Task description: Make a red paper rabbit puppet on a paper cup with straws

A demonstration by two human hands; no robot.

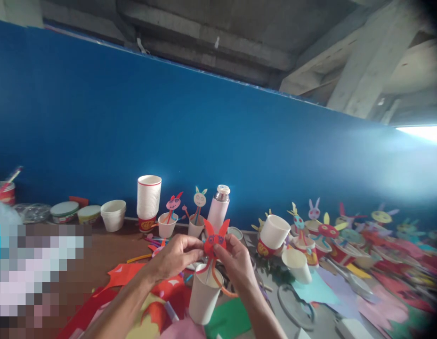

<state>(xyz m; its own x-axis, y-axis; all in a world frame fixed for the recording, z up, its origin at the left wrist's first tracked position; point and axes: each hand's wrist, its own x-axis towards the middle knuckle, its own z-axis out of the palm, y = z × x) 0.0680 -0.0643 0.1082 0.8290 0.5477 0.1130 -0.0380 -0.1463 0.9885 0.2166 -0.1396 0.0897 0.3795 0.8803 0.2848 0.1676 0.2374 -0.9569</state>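
Note:
Between my hands is a red paper rabbit head [218, 228] with two pointed ears and drawn eyes. Fingers of my left hand [179, 256] pinch its left edge. On the other side my right hand [236, 259] grips it, the thumb pressed on its front. Below the head, thin stems and an orange pipe cleaner [227, 293] come down to a white paper cup [204, 296] standing upright on the table. How the stems are fixed inside the cup is hidden. Orange and red paper scraps [125, 273] lie by my left forearm, and green paper [229, 320] beside the cup.
Along the blue wall [204, 132] stand a stack of paper cups [149, 195], cups with finished paper figures [168, 225], and a pale thermos [218, 207]. Several more figure cups [306, 247] crowd the right side. Scissors or a grey ring [296, 308] and coloured paper [315, 287] lie nearer.

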